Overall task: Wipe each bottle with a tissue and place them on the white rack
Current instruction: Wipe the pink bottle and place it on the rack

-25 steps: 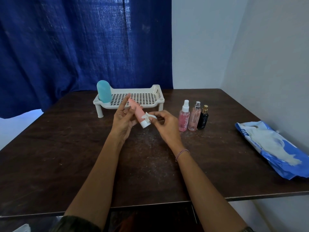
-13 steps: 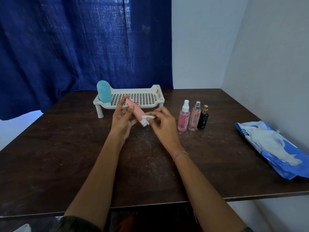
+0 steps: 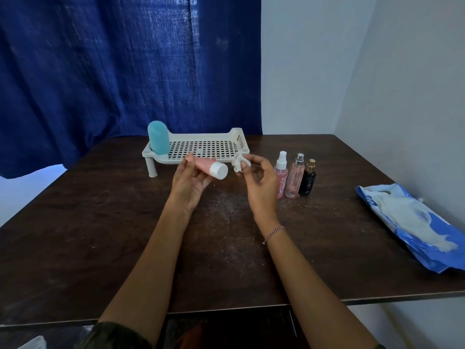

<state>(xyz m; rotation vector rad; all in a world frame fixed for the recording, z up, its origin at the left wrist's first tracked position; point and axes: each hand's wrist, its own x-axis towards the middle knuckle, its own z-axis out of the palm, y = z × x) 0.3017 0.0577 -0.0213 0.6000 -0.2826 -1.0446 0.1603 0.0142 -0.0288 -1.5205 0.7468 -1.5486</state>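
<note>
My left hand [image 3: 189, 183] holds a pink tube bottle [image 3: 210, 167] with a white cap, tilted so the cap points toward me and to the right. My right hand [image 3: 260, 181] pinches a crumpled white tissue [image 3: 238, 163] just right of the cap, a small gap between them. Behind both hands stands the white perforated rack [image 3: 201, 147], with a light blue bottle [image 3: 158, 138] upright at its left end. Right of my right hand stand three small spray bottles: a pink one with a white top [image 3: 281, 173], a pale pink one [image 3: 295, 180] and a black one with a gold cap [image 3: 308, 180].
A blue and white tissue pack [image 3: 412, 225] lies open near the dark wooden table's [image 3: 100, 222] right edge. A blue curtain hangs behind the table, and white walls close the right side. The table's front edge runs just below my forearms.
The tissue was on the pink bottle's cap; my right hand has pulled it away to the right. My left hand has turned the bottle so the cap faces me.
</note>
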